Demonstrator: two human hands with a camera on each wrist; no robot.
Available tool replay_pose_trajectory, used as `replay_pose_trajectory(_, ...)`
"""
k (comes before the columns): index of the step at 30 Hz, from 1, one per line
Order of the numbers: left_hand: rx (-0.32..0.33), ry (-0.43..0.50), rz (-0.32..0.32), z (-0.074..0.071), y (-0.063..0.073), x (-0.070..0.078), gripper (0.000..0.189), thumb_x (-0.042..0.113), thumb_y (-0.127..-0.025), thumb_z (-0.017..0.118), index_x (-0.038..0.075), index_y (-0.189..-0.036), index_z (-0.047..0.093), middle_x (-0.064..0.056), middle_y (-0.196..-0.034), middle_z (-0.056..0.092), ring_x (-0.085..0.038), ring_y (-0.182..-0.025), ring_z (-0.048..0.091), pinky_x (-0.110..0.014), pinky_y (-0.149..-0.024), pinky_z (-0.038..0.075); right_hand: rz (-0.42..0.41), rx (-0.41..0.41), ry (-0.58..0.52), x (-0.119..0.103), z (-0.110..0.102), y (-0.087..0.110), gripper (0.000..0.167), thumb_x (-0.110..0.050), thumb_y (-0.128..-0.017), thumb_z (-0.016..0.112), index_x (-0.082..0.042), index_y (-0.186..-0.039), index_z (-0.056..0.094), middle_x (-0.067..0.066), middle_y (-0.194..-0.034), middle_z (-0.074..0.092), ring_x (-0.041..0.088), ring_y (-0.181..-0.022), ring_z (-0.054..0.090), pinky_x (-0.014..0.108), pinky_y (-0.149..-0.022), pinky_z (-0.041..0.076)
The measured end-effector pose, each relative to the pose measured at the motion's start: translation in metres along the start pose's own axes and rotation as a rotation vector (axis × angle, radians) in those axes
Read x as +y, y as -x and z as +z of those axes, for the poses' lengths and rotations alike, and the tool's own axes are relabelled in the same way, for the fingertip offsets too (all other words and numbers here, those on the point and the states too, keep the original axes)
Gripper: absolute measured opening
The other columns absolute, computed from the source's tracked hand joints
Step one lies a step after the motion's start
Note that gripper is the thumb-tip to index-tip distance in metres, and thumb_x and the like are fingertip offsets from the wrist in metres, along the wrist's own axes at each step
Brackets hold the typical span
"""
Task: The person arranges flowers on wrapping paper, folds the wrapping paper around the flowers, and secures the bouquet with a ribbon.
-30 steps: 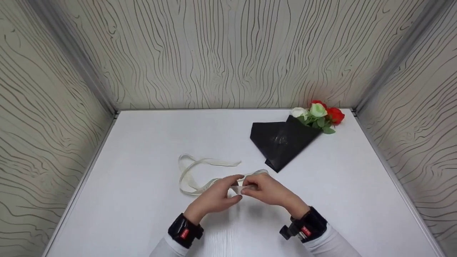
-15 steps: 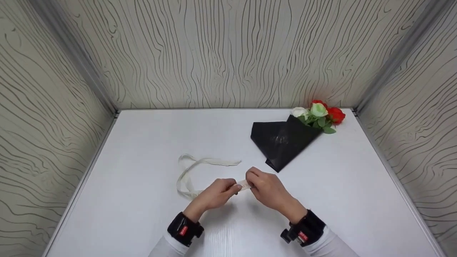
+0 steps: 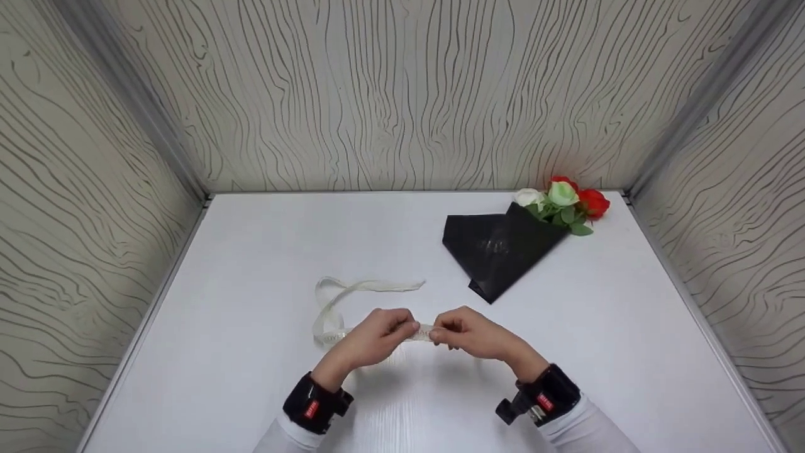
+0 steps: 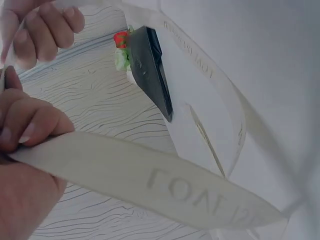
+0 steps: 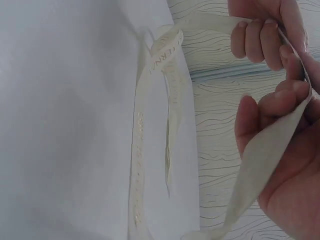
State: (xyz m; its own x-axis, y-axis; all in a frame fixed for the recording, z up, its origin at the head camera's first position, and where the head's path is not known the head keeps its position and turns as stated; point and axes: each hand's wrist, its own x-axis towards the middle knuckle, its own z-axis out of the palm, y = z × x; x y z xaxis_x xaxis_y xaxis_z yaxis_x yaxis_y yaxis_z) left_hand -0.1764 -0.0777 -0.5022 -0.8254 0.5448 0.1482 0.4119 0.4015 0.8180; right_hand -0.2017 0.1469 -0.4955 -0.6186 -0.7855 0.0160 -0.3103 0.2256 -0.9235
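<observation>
A cream ribbon (image 3: 424,333) printed with lettering is stretched between my two hands above the table. My left hand (image 3: 375,336) pinches it between thumb and curled fingers; in the left wrist view a printed length of the ribbon (image 4: 170,175) runs away from that grip. Close beside it, my right hand (image 3: 475,335) pinches the same ribbon, and a loose length hangs past the palm in the right wrist view. The rest of the ribbon lies in a loop on the table, left of my hands, with one end pointing right.
A bouquet of red, white and pale green flowers (image 3: 561,195) in black wrapping paper (image 3: 503,251) lies at the back right of the white table (image 3: 270,239). Wood-patterned panels (image 3: 402,94) stand behind and at both sides.
Both hands have shifted their grip along the ribbon, the left from open fingers to a pinch. The section between them is now held level, and the loop at left has been drawn slightly. The bouquet stays put.
</observation>
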Motion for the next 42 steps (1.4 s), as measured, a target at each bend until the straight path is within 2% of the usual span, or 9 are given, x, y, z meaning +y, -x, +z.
replay_pose_trajectory(3, 0.047, -0.031, -0.036, -0.007, 0.003, -0.003, 0.029, 0.034, -0.094, 0.041, 0.015, -0.074, 0.052, 0.010, -0.059, 0.034, -0.005, -0.051, 0.034, -0.020, -0.048, 0.029, 0.031, 0.039, 0.027, -0.011, -0.007, 0.007, 0.018, -0.016, -0.091, 0.051, -0.002, -0.082, 0.059, -0.004, -0.067, 0.048, 0.006, -0.059, 0.042, 0.020, -0.051, 0.035)
replay_pose_trajectory(9, 0.152, -0.087, -0.089, -0.023, 0.013, -0.016, 0.034, 0.036, -0.093, 0.042, 0.016, -0.066, 0.046, 0.009, -0.058, 0.034, -0.005, -0.052, 0.034, -0.021, -0.048, 0.031, 0.095, 0.141, 0.098, -0.013, -0.025, 0.025, 0.019, -0.017, -0.090, 0.052, -0.001, -0.085, 0.061, -0.005, -0.069, 0.050, 0.006, -0.063, 0.043, 0.020, -0.055, 0.036)
replay_pose_trajectory(17, 0.270, -0.049, -0.197, -0.055, 0.027, -0.037, 0.035, 0.041, -0.089, 0.049, 0.017, -0.063, 0.048, 0.009, -0.055, 0.034, -0.006, -0.051, 0.034, -0.021, -0.046, 0.029, 0.199, 0.289, 0.124, -0.008, -0.056, 0.050, 0.017, -0.019, -0.087, 0.057, -0.004, -0.082, 0.063, -0.001, -0.068, 0.052, 0.009, -0.062, 0.044, 0.021, -0.055, 0.037)
replay_pose_trajectory(23, 0.347, -0.036, -0.285, -0.082, 0.039, -0.051, 0.038, 0.047, -0.084, 0.053, 0.015, -0.065, 0.050, 0.005, -0.058, 0.040, -0.012, -0.054, 0.037, -0.024, -0.047, 0.031, 0.233, 0.349, 0.127, -0.007, -0.083, 0.068, 0.016, -0.017, -0.089, 0.054, -0.003, -0.083, 0.061, 0.004, -0.073, 0.053, 0.018, -0.067, 0.046, 0.025, -0.060, 0.039)
replay_pose_trajectory(26, 0.375, -0.051, -0.321, -0.096, 0.045, -0.056, 0.041, 0.049, -0.082, 0.053, 0.013, -0.063, 0.049, 0.003, -0.056, 0.039, -0.013, -0.054, 0.038, -0.026, -0.047, 0.031, 0.250, 0.373, 0.136, 0.003, -0.100, 0.080, 0.018, -0.021, -0.089, 0.054, -0.006, -0.083, 0.061, 0.004, -0.071, 0.051, 0.017, -0.066, 0.045, 0.025, -0.058, 0.038)
replay_pose_trajectory(31, 0.421, -0.091, -0.352, -0.119, 0.057, -0.060, 0.043, 0.050, -0.082, 0.054, 0.012, -0.063, 0.048, 0.002, -0.056, 0.038, -0.016, -0.056, 0.038, -0.028, -0.050, 0.031, 0.323, 0.385, 0.174, 0.026, -0.135, 0.103, 0.029, -0.033, -0.088, 0.053, -0.005, -0.092, 0.062, 0.006, -0.070, 0.047, 0.018, -0.067, 0.046, 0.027, -0.057, 0.041)
replay_pose_trajectory(34, 0.448, -0.111, -0.361, -0.133, 0.064, -0.061, 0.042, 0.050, -0.082, 0.053, 0.012, -0.065, 0.049, 0.000, -0.058, 0.041, -0.017, -0.058, 0.041, -0.029, -0.051, 0.034, 0.349, 0.394, 0.224, 0.028, -0.153, 0.117, 0.030, -0.032, -0.089, 0.052, -0.004, -0.095, 0.060, 0.009, -0.072, 0.049, 0.021, -0.071, 0.048, 0.030, -0.060, 0.044)
replay_pose_trajectory(38, 0.499, -0.153, -0.342, -0.154, 0.074, -0.062, 0.041, 0.048, -0.084, 0.052, 0.011, -0.066, 0.050, 0.000, -0.058, 0.040, -0.017, -0.057, 0.040, -0.028, -0.050, 0.033, 0.338, 0.444, 0.281, 0.026, -0.174, 0.132, 0.028, -0.028, -0.091, 0.049, -0.002, -0.094, 0.059, 0.008, -0.072, 0.050, 0.016, -0.067, 0.049, 0.028, -0.059, 0.044)
replay_pose_trajectory(42, 0.568, -0.200, -0.326, -0.175, 0.082, -0.061, 0.040, 0.046, -0.085, 0.052, 0.011, -0.066, 0.049, 0.000, -0.058, 0.039, -0.016, -0.057, 0.038, -0.028, -0.050, 0.032, 0.318, 0.528, 0.273, 0.021, -0.192, 0.147, 0.031, -0.025, -0.093, 0.046, 0.005, -0.095, 0.055, 0.009, -0.073, 0.050, 0.014, -0.065, 0.050, 0.026, -0.059, 0.046)
